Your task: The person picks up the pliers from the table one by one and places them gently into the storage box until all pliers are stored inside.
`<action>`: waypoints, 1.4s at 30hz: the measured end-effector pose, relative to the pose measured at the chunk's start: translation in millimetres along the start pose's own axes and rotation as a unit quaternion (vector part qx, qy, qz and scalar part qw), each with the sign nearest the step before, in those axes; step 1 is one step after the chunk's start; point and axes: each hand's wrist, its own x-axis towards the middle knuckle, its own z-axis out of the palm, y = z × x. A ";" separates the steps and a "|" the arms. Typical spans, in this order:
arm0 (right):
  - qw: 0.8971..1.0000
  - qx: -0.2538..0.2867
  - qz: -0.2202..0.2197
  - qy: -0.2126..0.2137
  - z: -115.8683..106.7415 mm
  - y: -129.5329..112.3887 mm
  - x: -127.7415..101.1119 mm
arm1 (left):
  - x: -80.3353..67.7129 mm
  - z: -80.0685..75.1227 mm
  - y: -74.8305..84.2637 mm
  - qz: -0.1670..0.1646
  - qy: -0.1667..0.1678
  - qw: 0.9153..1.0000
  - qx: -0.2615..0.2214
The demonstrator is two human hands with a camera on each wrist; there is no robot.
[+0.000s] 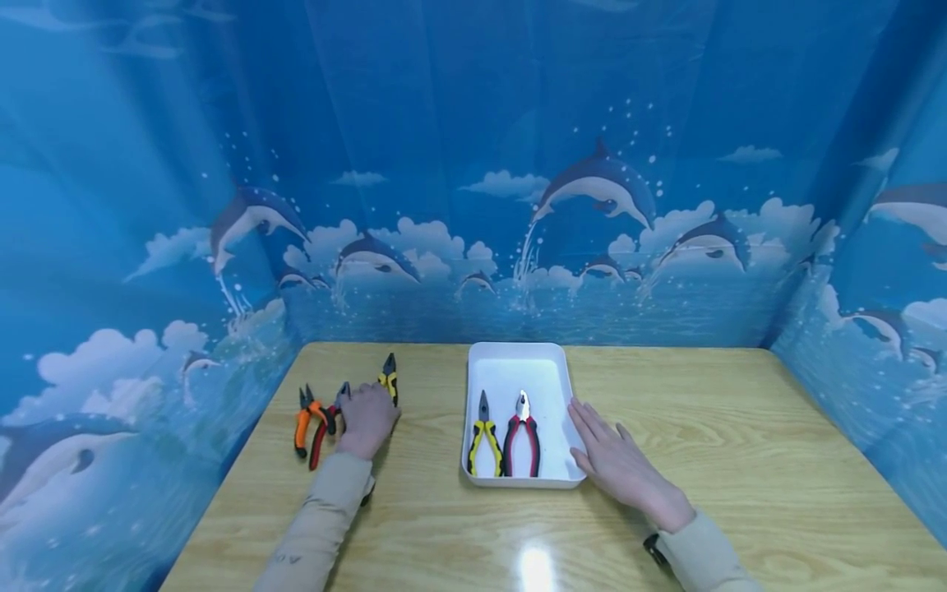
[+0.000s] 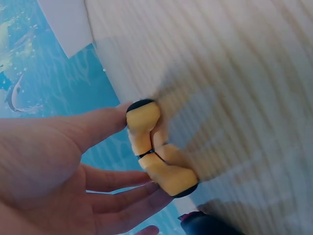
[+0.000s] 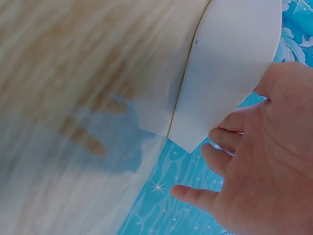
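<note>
My left hand (image 1: 366,419) lies on the yellow-handled pliers (image 1: 389,378), fingers curling round the handles; their long axis points away from me. My right hand (image 1: 617,460) rests spread flat against the white tray (image 1: 518,355), well apart.

Bare table (image 1: 740,427) lies right of the white tray (image 1: 518,355); 3 pliers (image 1: 314,419) crowd its left.
</note>
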 end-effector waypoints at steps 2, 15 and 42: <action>1.000 0.000 0.000 -0.001 0.0 0.1 -0.1 | -1.4 -0.8 1.8 0.006 -0.006 1.000 0.007; 1.000 0.004 -0.020 0.023 0.2 0.0 -1.7 | -12.6 -6.5 13.6 0.039 -0.018 0.999 -0.007; 1.000 0.003 -0.012 0.015 0.9 0.4 -0.6 | -29.8 -4.3 36.9 0.069 -0.021 0.997 -0.035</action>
